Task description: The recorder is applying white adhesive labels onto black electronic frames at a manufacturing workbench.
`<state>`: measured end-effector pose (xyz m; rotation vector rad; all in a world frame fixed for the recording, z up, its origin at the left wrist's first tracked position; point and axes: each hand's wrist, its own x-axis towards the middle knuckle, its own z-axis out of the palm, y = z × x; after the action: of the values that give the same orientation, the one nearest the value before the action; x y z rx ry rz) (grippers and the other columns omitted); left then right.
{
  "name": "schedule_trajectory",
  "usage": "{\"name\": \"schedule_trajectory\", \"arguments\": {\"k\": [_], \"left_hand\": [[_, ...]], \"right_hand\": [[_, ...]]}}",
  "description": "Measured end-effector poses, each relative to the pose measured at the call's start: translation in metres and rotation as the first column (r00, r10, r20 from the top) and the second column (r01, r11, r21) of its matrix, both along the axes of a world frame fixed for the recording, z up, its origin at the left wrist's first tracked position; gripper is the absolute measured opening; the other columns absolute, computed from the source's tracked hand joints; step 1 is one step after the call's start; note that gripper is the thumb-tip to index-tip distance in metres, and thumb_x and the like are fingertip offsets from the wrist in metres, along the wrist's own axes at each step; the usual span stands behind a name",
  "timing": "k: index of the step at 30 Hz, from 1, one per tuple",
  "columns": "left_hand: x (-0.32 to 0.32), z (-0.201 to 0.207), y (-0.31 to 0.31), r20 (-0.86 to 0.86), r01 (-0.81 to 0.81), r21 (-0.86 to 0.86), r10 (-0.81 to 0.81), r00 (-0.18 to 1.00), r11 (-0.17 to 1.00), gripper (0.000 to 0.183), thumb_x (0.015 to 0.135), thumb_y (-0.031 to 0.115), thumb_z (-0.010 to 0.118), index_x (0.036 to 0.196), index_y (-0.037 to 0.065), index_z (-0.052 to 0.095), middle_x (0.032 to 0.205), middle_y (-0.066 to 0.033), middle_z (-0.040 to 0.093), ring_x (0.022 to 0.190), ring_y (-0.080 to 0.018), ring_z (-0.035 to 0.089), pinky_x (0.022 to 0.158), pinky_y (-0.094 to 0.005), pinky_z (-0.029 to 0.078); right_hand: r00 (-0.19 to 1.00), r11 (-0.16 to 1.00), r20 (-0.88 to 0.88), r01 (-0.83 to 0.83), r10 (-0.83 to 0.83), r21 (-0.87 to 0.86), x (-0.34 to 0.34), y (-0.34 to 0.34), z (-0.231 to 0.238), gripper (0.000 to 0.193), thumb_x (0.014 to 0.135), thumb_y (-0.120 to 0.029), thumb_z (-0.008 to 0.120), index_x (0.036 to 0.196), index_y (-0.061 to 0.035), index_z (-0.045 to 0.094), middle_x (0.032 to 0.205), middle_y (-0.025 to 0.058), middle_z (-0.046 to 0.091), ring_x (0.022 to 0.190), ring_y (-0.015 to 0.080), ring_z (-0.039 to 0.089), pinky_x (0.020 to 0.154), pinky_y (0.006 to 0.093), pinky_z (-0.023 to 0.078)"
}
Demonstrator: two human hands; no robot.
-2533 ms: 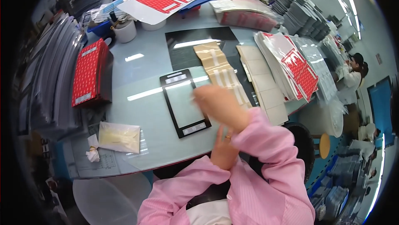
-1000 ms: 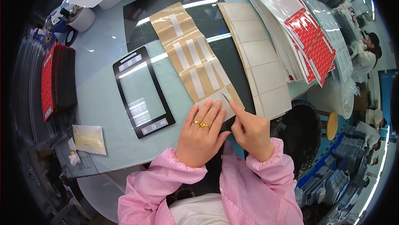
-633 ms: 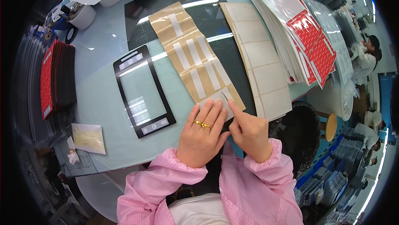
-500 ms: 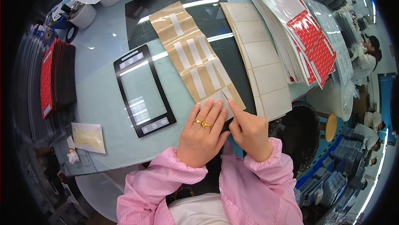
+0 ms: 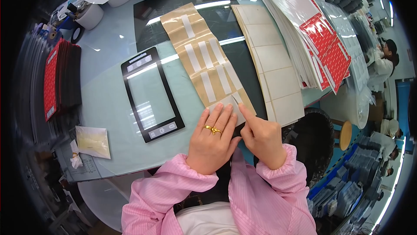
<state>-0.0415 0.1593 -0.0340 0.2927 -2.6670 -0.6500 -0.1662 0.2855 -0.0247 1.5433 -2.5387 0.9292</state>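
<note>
A tan backing sheet (image 5: 177, 19) with several white strips runs slantwise toward me. My left hand (image 5: 211, 133) lies flat on a whitish patch at its near end, fingers stretched out, a gold ring on one. Beside it, my right hand (image 5: 262, 137) points its index finger onto the sheet near the lower tip of a white strip (image 5: 233, 76). The right hand's other fingers are curled in; whether they hold anything is hidden. To the left lies a black-framed clear panel (image 5: 152, 95), apart from both hands.
Under the backing sheet lies a dark glossy sheet (image 5: 150, 26). Cream card sheets (image 5: 271, 57) lie on its right, then a stack of red and white sheets (image 5: 321, 31). Dark red-faced panels (image 5: 63, 78) stand at left, near a small packet (image 5: 93, 142). A person (image 5: 384, 63) is at far right.
The table scene has shifted very slightly in view. Both hands keep almost the same place and pose on the backing sheet.
</note>
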Motion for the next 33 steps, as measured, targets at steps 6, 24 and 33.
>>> {"name": "schedule_trajectory", "arguments": {"k": [6,24,33], "left_hand": [[0.0,0.001,0.0,-0.004,-0.002,-0.009,0.002,1.0,1.0,0.055,0.082,0.027,0.079,0.129,0.003,0.066,0.143,-0.0127,0.06,0.137,-0.0312,0.054,0.116,-0.0488,0.04],[0.001,0.0,0.0,0.008,0.006,-0.025,-0.006,1.0,1.0,0.055,0.084,0.028,0.078,0.131,0.003,0.065,0.145,-0.0124,0.059,0.138,-0.0305,0.053,0.117,-0.0481,0.039],[0.01,0.0,-0.001,-0.034,0.036,0.0,-0.036,0.999,0.999,0.05,0.086,0.024,0.078,0.13,0.004,0.065,0.145,-0.0133,0.059,0.137,-0.033,0.053,0.116,-0.0505,0.04]], "right_hand": [[1.0,1.0,0.004,-0.001,0.001,0.029,0.0,0.002,0.006,0.052,0.078,0.005,0.067,0.13,-0.0038,0.069,0.063,0.0099,0.061,0.051,0.0257,0.061,0.05,0.0371,0.048],[1.0,0.991,0.015,0.009,-0.011,0.136,0.006,0.013,0.028,0.047,0.078,0.004,0.067,0.125,-0.0026,0.07,0.06,0.0117,0.061,0.05,0.0268,0.062,0.049,0.0373,0.048],[0.992,0.984,0.106,0.085,-0.069,-0.157,-0.035,-0.012,0.051,0.044,0.089,0.002,0.06,0.132,-0.0022,0.067,0.065,0.0169,0.059,0.049,0.0266,0.054,0.052,0.033,0.044]]}}
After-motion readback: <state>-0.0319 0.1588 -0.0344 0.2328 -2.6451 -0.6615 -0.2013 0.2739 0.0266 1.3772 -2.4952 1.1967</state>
